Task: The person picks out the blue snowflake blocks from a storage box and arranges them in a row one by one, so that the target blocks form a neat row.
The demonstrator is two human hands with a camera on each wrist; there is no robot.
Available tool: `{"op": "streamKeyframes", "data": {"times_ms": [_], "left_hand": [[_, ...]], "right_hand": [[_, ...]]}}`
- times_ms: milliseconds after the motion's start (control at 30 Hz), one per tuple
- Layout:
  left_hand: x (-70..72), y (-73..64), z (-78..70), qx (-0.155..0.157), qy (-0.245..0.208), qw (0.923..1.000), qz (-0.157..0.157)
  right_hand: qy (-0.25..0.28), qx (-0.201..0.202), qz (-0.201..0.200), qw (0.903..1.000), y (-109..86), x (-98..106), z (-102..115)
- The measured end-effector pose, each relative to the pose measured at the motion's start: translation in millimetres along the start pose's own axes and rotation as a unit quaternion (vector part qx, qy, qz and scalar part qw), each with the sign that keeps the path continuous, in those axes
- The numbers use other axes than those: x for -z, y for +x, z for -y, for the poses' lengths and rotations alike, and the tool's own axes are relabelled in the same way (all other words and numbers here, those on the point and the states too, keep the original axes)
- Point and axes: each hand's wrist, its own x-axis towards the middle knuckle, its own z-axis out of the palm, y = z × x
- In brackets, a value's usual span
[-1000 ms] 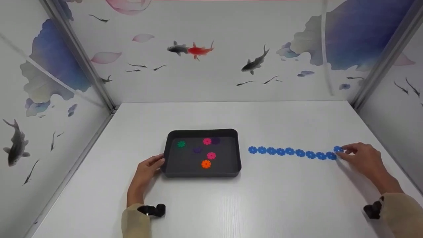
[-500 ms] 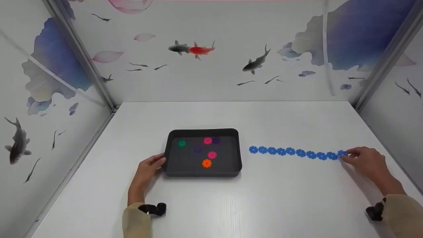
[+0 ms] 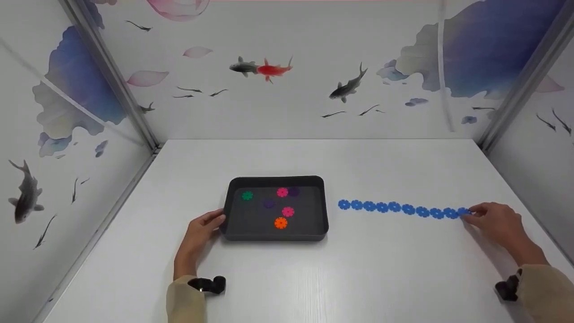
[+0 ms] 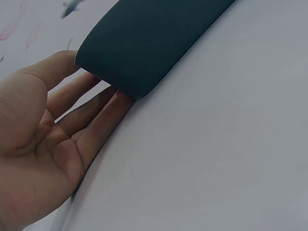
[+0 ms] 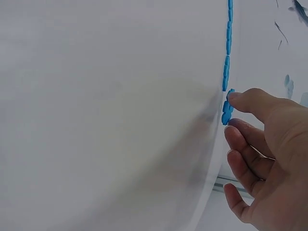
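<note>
My right hand (image 3: pixel 498 224) pinches a blue flower-shaped disc (image 3: pixel 463 212) between thumb and forefinger, at the right end of a row of similar blue discs (image 3: pixel 395 207). In the right wrist view the held disc (image 5: pixel 227 113) sits close to the tabletop, right at the end of the row, with the other fingers loosely curled below. My left hand (image 3: pixel 197 235) holds the dark grey tray (image 3: pixel 276 237) at its left side. From the left wrist, the thumb shows at the rim of the tray (image 4: pixel 134 48) and the other fingers reach behind and under its corner.
Inside the tray lie loose discs: a green one (image 3: pixel 247 195), an orange one (image 3: pixel 280 223), two pink ones (image 3: pixel 288 211) and darker purple ones (image 3: pixel 269 203). White panels with painted fish (image 3: pixel 273 70) enclose the white table (image 3: pixel 305 278) at the back and sides.
My right hand has brought the blue disc down and slightly right, from above the row's end into line with the other discs. The left hand stays at the tray.
</note>
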Motion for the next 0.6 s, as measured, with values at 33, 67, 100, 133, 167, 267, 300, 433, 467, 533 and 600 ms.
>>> {"op": "streamKeyframes", "data": {"times_ms": [33, 67, 100, 133, 167, 267, 300, 433, 467, 533, 600], "left_hand": [[-0.4, 0.1, 0.0, -0.001, 0.001, 1.0000, -0.001], [-1.0, 0.2, -0.2, -0.001, 0.000, 1.0000, -0.002], [-1.4, 0.2, -0.5, -0.002, 0.000, 1.0000, -0.004], [-2.0, 0.2, -0.5, -0.003, 0.000, 1.0000, -0.006], [-2.2, 0.3, -0.3, -0.002, 0.000, 1.0000, -0.006], [-3.1, 0.3, -0.6, -0.003, 0.000, 1.0000, -0.005], [-3.3, 0.4, -0.4, -0.002, -0.002, 1.0000, -0.006], [-2.5, 0.8, 0.6, -0.002, -0.002, 1.0000, -0.005], [-2.1, 0.5, 0.5, -0.002, 0.000, 1.0000, -0.005], [-1.5, -0.1, 0.4, -0.001, 0.002, 1.0000, -0.004], [-1.1, -0.6, -0.1, 0.001, 0.002, 1.0000, -0.001]], "right_hand": [[-0.002, -0.001, 0.001, 1.0000, 0.4, 0.1, -0.6], [-0.003, -0.003, 0.001, 1.0000, 0.7, 0.2, -1.3], [-0.005, -0.003, 0.000, 1.0000, 1.0, 0.2, -1.9], [-0.006, -0.004, 0.001, 1.0000, 1.1, 0.2, -2.1], [-0.005, -0.005, 0.002, 1.0000, 1.0, 0.1, -2.3], [-0.006, -0.009, 0.003, 0.9999, 0.7, -0.4, -2.6], [-0.007, -0.011, 0.004, 0.9999, 0.6, -0.6, -2.4], [-0.008, -0.012, 0.004, 0.9999, 0.9, -1.2, -1.3], [-0.006, -0.011, 0.004, 0.9999, 1.0, -1.3, -0.8], [-0.003, -0.009, 0.003, 0.9999, 1.0, -1.8, -0.2], [-0.001, -0.008, 0.002, 1.0000, 1.0, -2.3, -0.4]]}}
